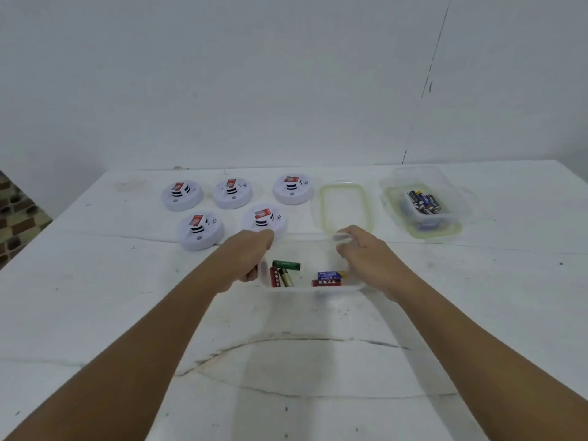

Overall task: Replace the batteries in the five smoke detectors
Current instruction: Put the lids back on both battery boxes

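Five smoke detectors point(222, 206) sit near the far edge of our white table point(95, 313), each white and round with a red-labelled battery on top. Bare tabletop lies before us. Our left hand point(246, 259) grips the clear tub point(313, 289) of loose batteries point(286, 273); our right hand point(366, 256) hovers, fingers relaxed, at its far rim.

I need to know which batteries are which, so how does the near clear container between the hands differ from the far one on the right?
The near container holds mixed batteries, red, green, gold and blue, lying scattered; the far container holds dark, alike batteries bunched together. The near one sits on the bare table, its lid beside it; the far one rests on its green-rimmed lid. The left hand grips the near one, while the far one is untouched. Both are clear, rectangular and open.
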